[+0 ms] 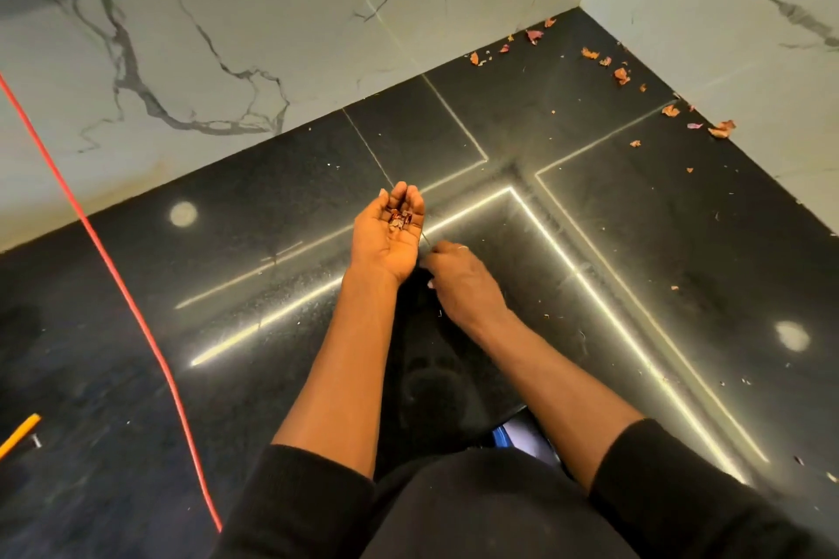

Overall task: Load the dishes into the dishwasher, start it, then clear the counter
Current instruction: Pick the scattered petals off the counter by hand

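My left hand [388, 231] is cupped palm-up over the black stone counter [272, 268], holding a small heap of reddish onion-skin scraps [400, 219]. Just to its right, my right hand [458, 275] lies palm-down on the counter with its fingers pinched together near a thin strand; whether it grips anything is unclear. More onion-skin scraps [622, 75] lie scattered in the far right corner of the counter, along the marble wall. No dishes or dishwasher are in view.
White marble walls [227, 36] meet at the back right corner. A red cord [136, 313] runs diagonally across the left of the counter. A yellow-handled tool [18, 433] lies at the left edge. A blue object [501, 438] shows below the counter edge.
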